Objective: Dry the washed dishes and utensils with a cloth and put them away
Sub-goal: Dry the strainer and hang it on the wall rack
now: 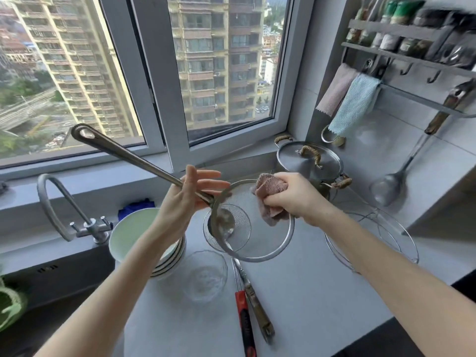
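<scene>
My left hand (189, 195) holds the long steel handle of a round mesh strainer (268, 243), raised and tilted above the counter, the handle pointing up to the left. My right hand (296, 197) grips a bunched pink cloth (270, 188) and presses it against the strainer's mesh near the upper rim. Seen through the mesh, a smaller wire skimmer (240, 234) lies on the counter. A stack of bowls (134, 231) stands to the left, with a clear glass bowl (206, 278) in front of it. A red-handled utensil (244, 319) and a brown-handled one (258, 307) lie side by side.
A lidded steel pot (309, 161) stands in the back corner. A wire basket (386, 237) sits under my right forearm. A ladle (389, 188) and two cloths (353, 104) hang from the wall rack. The faucet (64, 199) and sink are at the left.
</scene>
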`<action>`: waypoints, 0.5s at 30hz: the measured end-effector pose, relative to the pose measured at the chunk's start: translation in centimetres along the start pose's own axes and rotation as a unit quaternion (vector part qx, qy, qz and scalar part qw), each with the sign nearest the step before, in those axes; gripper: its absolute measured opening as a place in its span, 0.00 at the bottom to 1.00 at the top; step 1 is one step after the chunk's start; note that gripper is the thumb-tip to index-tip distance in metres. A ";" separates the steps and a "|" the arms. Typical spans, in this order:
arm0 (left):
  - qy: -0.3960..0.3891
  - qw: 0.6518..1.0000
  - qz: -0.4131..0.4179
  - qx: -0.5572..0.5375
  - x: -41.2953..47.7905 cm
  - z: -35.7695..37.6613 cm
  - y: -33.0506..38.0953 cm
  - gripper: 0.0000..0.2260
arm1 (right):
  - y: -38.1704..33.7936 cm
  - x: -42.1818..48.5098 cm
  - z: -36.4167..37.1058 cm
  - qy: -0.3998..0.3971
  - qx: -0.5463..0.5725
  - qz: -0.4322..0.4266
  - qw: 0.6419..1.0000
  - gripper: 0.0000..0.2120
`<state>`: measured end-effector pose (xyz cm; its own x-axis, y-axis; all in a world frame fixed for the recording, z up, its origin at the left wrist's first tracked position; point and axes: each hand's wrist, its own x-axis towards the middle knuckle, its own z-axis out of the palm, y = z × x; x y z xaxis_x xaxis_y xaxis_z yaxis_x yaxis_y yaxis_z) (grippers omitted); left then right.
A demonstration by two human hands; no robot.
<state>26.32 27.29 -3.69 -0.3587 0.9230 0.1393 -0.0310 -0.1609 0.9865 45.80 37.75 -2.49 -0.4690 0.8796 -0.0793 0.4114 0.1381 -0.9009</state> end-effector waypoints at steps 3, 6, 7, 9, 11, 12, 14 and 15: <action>0.148 0.986 0.067 0.023 1.0 1.7 -0.3 0.30 | 0.1 -0.3 1.8 0.010 0.104 0.054 0.993 0.07; 0.236 0.971 0.048 0.007 2.1 2.4 -2.0 0.29 | 1.9 -1.4 4.8 0.053 0.241 0.176 0.953 0.07; 0.241 0.970 0.030 0.001 2.2 2.4 -2.9 0.28 | 2.6 -1.7 5.4 0.066 0.279 0.203 0.936 0.07; 0.269 0.962 -0.018 -0.026 2.3 2.3 -4.6 0.27 | 4.2 -2.1 6.3 0.089 0.307 0.239 0.917 0.08; 0.302 0.950 -0.063 -0.043 2.7 1.9 -5.7 0.26 | 5.2 -2.8 7.2 0.111 0.303 0.267 0.908 0.08; 0.301 0.950 -0.078 -0.036 2.9 1.8 -6.0 0.25 | 5.6 -3.2 7.6 0.122 0.300 0.277 0.905 0.08; 0.262 0.960 -0.099 -0.004 3.1 1.8 -6.4 0.21 | 6.0 -3.6 8.0 0.144 0.309 0.289 0.895 0.09; 0.230 0.968 -0.102 0.014 2.8 2.0 -6.7 0.16 | 6.1 -3.5 8.0 0.156 0.325 0.295 0.885 0.09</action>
<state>27.38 31.60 -9.72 -0.7251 0.6806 -0.1055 -0.1223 0.0236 0.9922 43.73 31.86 -11.14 -0.0423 0.8081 -0.5875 -0.0702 -0.5890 -0.8051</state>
